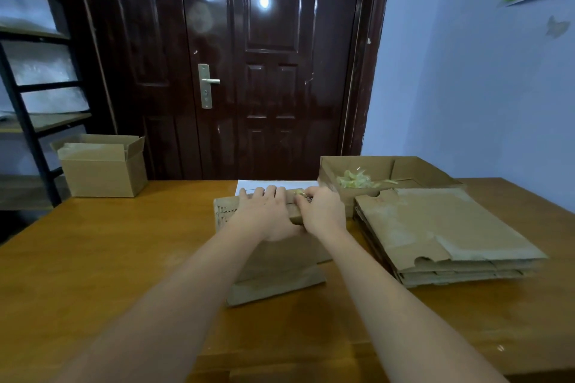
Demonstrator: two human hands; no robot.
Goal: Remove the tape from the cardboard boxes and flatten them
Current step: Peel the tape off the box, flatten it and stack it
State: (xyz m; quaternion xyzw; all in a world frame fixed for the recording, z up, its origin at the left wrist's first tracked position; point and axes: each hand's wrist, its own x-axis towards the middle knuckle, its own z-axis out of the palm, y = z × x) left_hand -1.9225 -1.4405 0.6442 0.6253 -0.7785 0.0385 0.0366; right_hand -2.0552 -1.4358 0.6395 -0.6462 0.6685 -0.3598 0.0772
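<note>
- Both arms reach out over the wooden table (109,258); the two hands sit close together on the far top edge of the cardboard box (273,261) in the middle, which looks partly collapsed, its near panel sloping down toward the person.
- The left hand (264,214) lies over the box top with fingers fairly straight, pressing it down to steady it; it does not seem to curl round anything.
- The right hand (320,211) has its fingers bent at the box edge, pinching at something small and yellowish that I take for a strip of tape (301,193); how firm the pinch is I cannot tell, the spot being small and blurred.
- Done so far, judging by how things lie: a stack of flattened boxes (445,233) rests on the table just to the right of the hands; behind it an open tray-like box (404,168) holds a crumpled heap of peeled tape (357,180).
- Left to do, as I judge it: the tape on this middle box has to come off and the box be pressed flat; an upright open box (102,168) at the far left corner of the table is untouched and still in shape; the tray-like box itself would need flattening last.
- A white sheet (270,186) lies just beyond the hands; a dark door (264,56) stands behind the table, and a metal shelf (28,102) to the left.
</note>
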